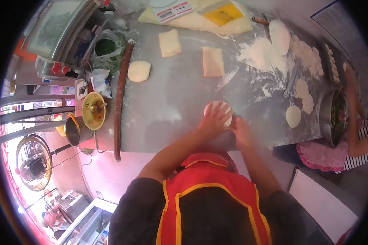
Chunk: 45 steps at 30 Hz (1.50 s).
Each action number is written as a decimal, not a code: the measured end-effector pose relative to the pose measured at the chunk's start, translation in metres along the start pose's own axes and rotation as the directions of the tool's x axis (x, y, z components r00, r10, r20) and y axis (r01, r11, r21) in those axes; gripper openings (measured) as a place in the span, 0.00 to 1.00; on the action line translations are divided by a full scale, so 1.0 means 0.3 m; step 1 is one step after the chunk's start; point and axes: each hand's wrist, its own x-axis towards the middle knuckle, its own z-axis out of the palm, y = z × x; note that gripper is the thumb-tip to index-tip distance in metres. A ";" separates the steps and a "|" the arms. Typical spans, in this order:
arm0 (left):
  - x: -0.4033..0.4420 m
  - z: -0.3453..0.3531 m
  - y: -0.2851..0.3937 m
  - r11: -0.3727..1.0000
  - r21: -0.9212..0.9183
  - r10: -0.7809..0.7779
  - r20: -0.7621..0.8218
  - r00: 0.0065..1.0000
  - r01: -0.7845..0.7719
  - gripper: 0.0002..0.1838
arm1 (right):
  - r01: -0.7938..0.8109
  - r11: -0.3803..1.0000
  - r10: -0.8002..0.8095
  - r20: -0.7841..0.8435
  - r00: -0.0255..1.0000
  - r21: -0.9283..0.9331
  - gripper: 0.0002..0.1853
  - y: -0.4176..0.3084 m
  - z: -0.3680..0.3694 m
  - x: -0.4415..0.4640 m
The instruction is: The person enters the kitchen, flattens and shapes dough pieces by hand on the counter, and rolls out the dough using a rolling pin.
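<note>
A round piece of dough (pixel 227 121) lies on the metal worktop near its front edge. Over the top of it rests my left hand (pixel 215 119), flat, with the fingers spread and covering much of the dough. My right hand (pixel 242 132) is at the dough's right side; motion smears its fingers, so their hold is unclear. Farther up the worktop are two flat rectangular dough pieces, one on the left (pixel 170 43) and one closer to my hands (pixel 213 61). A rounded dough piece (pixel 139 71) sits to the left.
Along the left runs a long wooden rolling pin (pixel 122 98), with a yellow bowl (pixel 94 110) beyond it. A scale (pixel 171 12) stands at the back. Loose flour (pixel 259 55) and dough rounds (pixel 293 116) lie to the right. A co-worker's arm (pixel 351 94) reaches past a metal bowl of filling (pixel 337 116).
</note>
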 end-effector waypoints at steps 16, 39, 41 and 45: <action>-0.086 -0.285 -0.438 0.893 -0.094 -0.449 -0.250 0.858 0.440 0.31 | -0.039 0.999 0.039 0.100 0.994 -0.009 0.19 -0.455 0.363 0.699; 0.222 0.004 -0.150 0.982 -0.016 -0.190 0.023 0.982 0.190 0.29 | 0.453 0.705 -0.463 0.130 0.877 -0.546 0.20 -0.265 -0.029 0.255; 0.250 0.054 -0.140 0.985 -0.010 -0.174 0.001 0.985 0.174 0.30 | 0.633 0.512 -0.708 0.131 0.694 -0.580 0.21 -0.336 0.055 0.242; 0.247 0.252 -0.234 0.975 -0.157 -0.172 -0.102 0.980 0.154 0.29 | 0.726 0.337 -0.618 0.442 0.651 -0.599 0.28 -0.108 0.180 0.366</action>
